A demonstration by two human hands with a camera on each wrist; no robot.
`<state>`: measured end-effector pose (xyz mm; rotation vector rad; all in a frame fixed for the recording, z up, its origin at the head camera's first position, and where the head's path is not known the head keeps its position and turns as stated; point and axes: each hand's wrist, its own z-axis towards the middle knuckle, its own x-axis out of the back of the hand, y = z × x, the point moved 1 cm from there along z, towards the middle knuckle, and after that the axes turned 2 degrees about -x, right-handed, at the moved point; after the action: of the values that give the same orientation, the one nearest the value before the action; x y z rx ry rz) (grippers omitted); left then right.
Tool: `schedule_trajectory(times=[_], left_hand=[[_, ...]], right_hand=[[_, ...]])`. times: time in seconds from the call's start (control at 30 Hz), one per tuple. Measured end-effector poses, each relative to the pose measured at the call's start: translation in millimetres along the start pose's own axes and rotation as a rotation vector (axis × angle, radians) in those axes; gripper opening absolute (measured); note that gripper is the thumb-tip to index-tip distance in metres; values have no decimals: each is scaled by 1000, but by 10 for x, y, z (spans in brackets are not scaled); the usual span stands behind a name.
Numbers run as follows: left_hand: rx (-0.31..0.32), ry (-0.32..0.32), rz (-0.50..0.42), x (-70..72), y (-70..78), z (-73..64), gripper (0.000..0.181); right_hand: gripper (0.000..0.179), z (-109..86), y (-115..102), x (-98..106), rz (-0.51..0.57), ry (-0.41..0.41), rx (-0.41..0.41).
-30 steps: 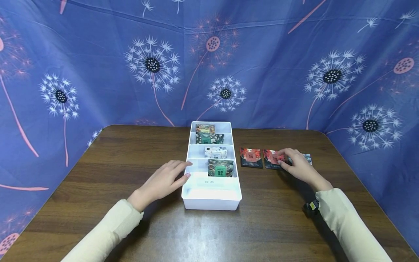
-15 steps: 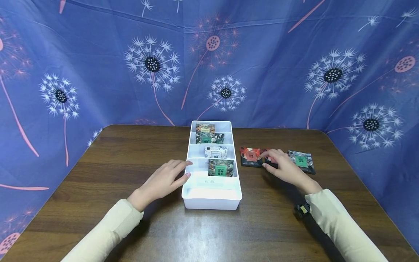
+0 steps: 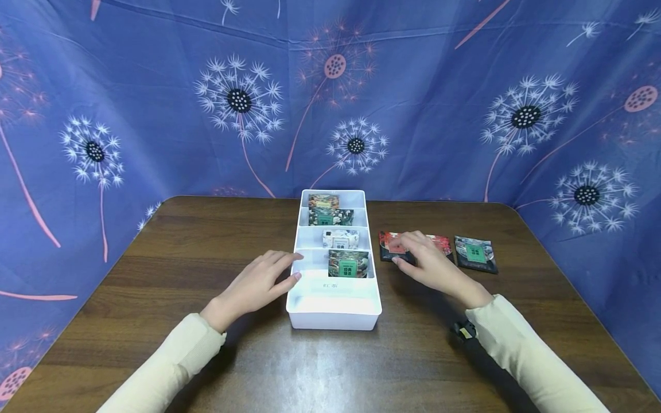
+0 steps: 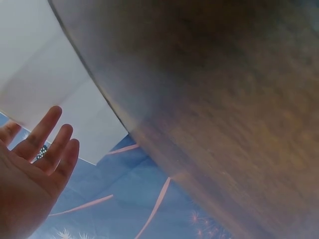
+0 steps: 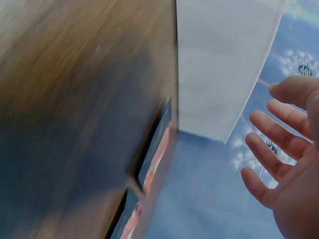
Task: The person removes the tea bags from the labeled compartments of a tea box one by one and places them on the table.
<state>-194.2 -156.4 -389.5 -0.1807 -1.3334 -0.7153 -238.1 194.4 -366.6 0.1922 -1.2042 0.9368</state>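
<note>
A long white divided box (image 3: 334, 322) stands mid-table. My left hand (image 3: 254, 288) is at its left rim, fingers extended and holding nothing; the left wrist view shows those fingers (image 4: 44, 129) loosely spread. To the box's right, two red tea bag packets lie side by side, the left one (image 3: 387, 251) and the right one (image 3: 445, 245), both partly covered by my right hand (image 3: 432, 265) above them. In the right wrist view that hand's fingers (image 5: 271, 134) are relaxed and apart, with nothing between them. Further right lies a green-labelled tea bag packet (image 3: 475, 253).
Several tea bag packets stand in the box: a green one (image 3: 348, 264), a white one (image 3: 341, 240), a dark green one (image 3: 330, 217) and an orange one (image 3: 323, 202). The front compartment bears a printed label (image 3: 330, 285). Behind the wooden table (image 3: 232, 367) hangs a blue dandelion cloth (image 3: 439, 97).
My right hand has moved left from the right red packet to over the left one, uncovering the green-labelled packet. My left hand has stayed at the box.
</note>
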Motion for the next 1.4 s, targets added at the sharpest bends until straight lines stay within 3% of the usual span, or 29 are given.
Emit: schedule_trajectory(times=[0.33,0.73,1.0,1.4], left_hand=[[-4,4,-2,7,-18,1,54],[-12,14,0,7,-15,3,53],[-12,17,-3,-1,-14,-4,53],[3,-4,-13,-3,-23,0,54]], right_hand=[[26,117,-190,-63,36,-16,21],[25,236,-366,-108,19,-56,101],[25,260,-405,-141,-14,-102,94],[23,267,-409,-154,-32,-102,96]])
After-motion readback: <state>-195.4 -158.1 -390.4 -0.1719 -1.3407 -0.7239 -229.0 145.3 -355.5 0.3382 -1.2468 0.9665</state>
